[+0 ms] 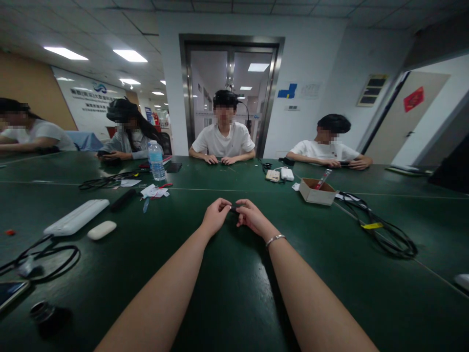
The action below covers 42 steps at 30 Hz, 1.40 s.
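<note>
Both my arms reach out over the dark green table (234, 303), with the hands meeting near its middle. A small dark object (233, 209) sits between my fingertips; it is too small and partly covered for me to tell its kind. My left hand (215, 215) pinches its left end between thumb and fingers. On the other side, my right hand (253, 217), with a silver bracelet (275, 239) at the wrist, grips the right end, its fingers curled. Both hands are just above or on the tabletop; I cannot tell which.
At left lie a white power strip (76, 217), a white oval case (102, 230), black cables and a phone (12, 296). A water bottle (156, 161) stands beyond. Rightward are an open box (317, 193) and a coiled cable (388, 234). Several people sit across the table.
</note>
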Available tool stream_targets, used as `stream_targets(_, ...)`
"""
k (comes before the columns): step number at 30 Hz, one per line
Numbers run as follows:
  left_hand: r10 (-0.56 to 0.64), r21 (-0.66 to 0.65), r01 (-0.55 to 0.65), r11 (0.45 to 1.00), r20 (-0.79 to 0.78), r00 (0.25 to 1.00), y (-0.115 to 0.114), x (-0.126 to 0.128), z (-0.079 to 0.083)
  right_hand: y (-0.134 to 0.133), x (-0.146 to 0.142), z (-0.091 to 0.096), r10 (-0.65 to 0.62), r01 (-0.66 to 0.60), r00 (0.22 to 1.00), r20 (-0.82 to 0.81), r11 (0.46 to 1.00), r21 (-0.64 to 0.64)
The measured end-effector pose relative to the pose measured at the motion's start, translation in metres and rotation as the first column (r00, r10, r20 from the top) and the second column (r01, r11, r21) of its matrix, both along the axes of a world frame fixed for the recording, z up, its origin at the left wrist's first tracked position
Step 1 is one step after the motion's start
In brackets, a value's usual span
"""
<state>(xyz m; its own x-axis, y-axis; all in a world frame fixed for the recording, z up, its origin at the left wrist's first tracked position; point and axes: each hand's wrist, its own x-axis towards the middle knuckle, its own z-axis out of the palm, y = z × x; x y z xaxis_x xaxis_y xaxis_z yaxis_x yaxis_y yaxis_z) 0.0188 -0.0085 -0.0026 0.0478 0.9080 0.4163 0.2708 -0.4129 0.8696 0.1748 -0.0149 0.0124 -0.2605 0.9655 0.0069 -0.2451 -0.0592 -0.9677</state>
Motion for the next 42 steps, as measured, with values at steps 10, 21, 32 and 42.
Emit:
stream_targets(10, 0.0, -0.004, -0.001, 1.0, -0.013, 1.0, -0.0015, -0.0009, 0.0013, 0.0009, 0.0014, -0.0017, 0.039, -0.039, 0.999, -0.012, 0.999, 0.028)
stream_targets(21, 0.001, -0.005, -0.001, 1.0, 0.003, 1.0, -0.0031, -0.0006, 0.0025, -0.0014, 0.0012, 0.0004, 0.045, -0.046, 0.999, -0.017, 0.999, -0.018)
stream_targets(32, 0.016, -0.009, -0.016, 1.0, -0.026, 1.0, -0.0045, -0.0005, 0.0027, -0.0015, 0.0022, 0.0001, 0.062, -0.061, 0.998, -0.03, 0.998, 0.014)
stream_targets(42, -0.006, -0.047, 0.008, 0.999, 0.027, 1.0, -0.0011, -0.0011, -0.0015, -0.0004, 0.0037, -0.0011, 0.082, -0.08, 0.996, -0.047, 0.996, 0.037)
